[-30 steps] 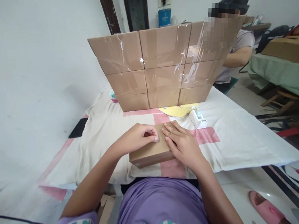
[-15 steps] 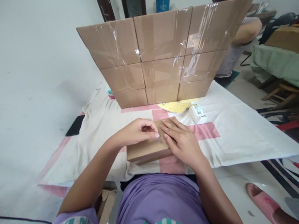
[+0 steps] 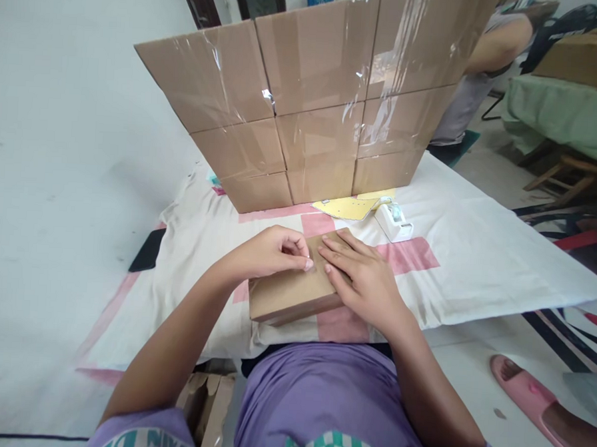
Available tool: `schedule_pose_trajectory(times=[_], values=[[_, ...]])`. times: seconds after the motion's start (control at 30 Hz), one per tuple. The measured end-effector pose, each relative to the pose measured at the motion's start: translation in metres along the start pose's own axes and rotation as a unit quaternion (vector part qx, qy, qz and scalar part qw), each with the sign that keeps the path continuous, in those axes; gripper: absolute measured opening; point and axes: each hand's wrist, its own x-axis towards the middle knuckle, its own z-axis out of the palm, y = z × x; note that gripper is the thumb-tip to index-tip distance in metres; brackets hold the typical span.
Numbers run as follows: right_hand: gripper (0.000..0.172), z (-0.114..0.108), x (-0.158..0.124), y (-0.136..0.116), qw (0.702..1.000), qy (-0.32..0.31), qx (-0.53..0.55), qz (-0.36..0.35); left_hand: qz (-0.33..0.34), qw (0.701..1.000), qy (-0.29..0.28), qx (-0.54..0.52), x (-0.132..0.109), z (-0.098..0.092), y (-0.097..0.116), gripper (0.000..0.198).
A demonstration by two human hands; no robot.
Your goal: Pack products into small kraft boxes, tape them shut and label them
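A small flat cardboard box (image 3: 287, 295) lies on the cloth-covered table (image 3: 477, 259) right in front of me. My left hand (image 3: 271, 252) rests on its top with the fingers curled and the thumb and forefinger pinched together at the box's middle. My right hand (image 3: 363, 277) lies flat on the right half of the box, fingers stretched out and pointing toward the left fingertips. Whether anything is pinched in the left fingers cannot be made out.
A wall of taped cardboard boxes (image 3: 315, 97) stands at the back of the table. Before it lie a yellow sheet (image 3: 347, 207) and a white tape dispenser (image 3: 393, 220). Another person's arm (image 3: 498, 44) shows behind the boxes. A pink slipper (image 3: 534, 406) lies on the floor at right.
The view has tilted down and moved closer. Both hands stay on the small box, almost unmoved.
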Motion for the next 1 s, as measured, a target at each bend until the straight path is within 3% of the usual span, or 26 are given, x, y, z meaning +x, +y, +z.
schedule_pose_trajectory(times=[0.4, 0.7, 1.0], values=[[0.037, 0.001, -0.001, 0.002, 1.000, 0.006, 0.008, 0.000, -0.012, 0.999, -0.009, 0.034, 0.005, -0.002, 0.001, 0.019], [0.038, 0.001, -0.001, 0.002, 1.000, -0.002, 0.008, 0.004, -0.014, 0.991, 0.030, 0.128, 0.002, 0.004, 0.012, 0.012], [0.038, 0.001, -0.001, 0.002, 1.000, -0.003, 0.007, 0.004, -0.022, 0.964, 0.097, 0.248, -0.005, 0.014, 0.024, 0.011]])
